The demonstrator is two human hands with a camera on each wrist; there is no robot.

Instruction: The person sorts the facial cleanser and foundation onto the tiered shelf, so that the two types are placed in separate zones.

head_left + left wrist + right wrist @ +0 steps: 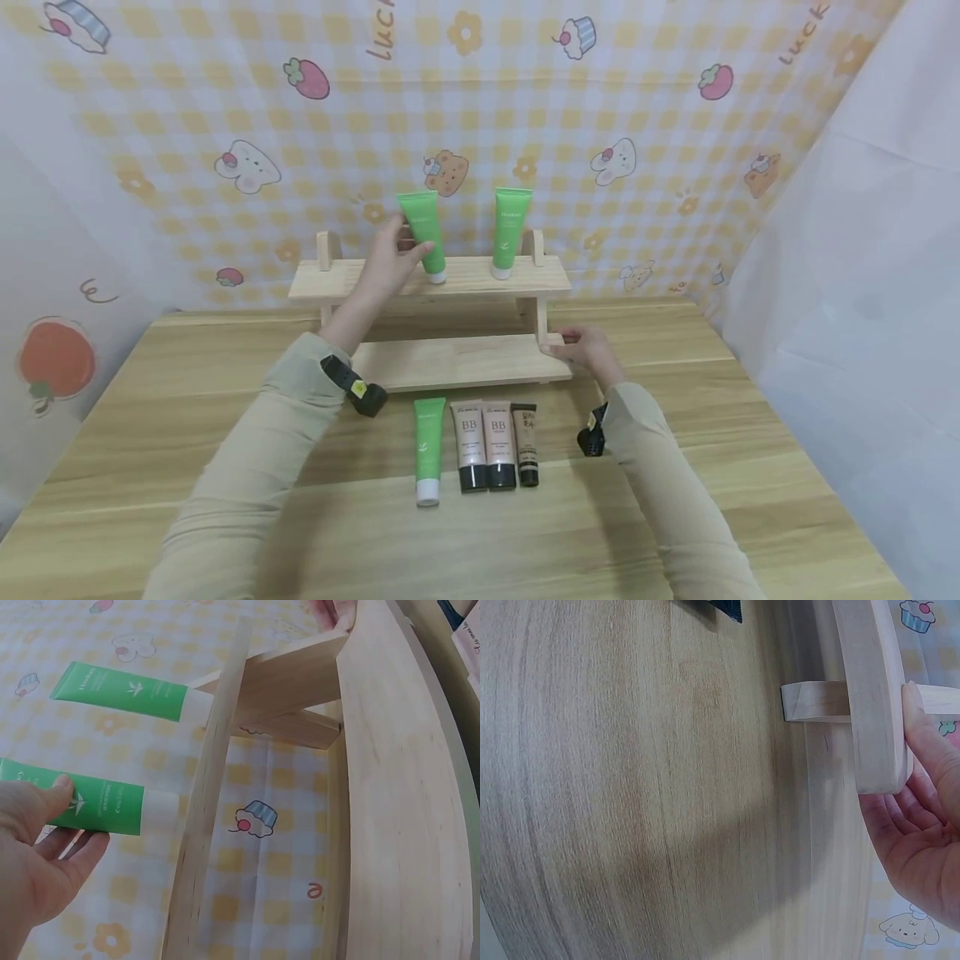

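My left hand (388,257) pinches a green squeeze tube (426,223) between thumb and fingers. The tube stands cap down, slightly tilted, at the top board (468,285) of a two-tier wooden rack. In the left wrist view its white cap (160,813) is right at the board's surface. A second green tube (512,227) stands cap down farther right on the same board. At the rack's right end, my right hand (591,352) grips the end of the lower board (457,363); the right wrist view has the thumb on top and fingers underneath.
In front of the rack lie a green tube (429,442), two pink BB cream tubes (470,437) with black caps, and a slimmer brown tube (527,437). A patterned cloth (465,100) hangs behind the wooden table (720,467); a white sheet (862,250) hangs at the right.
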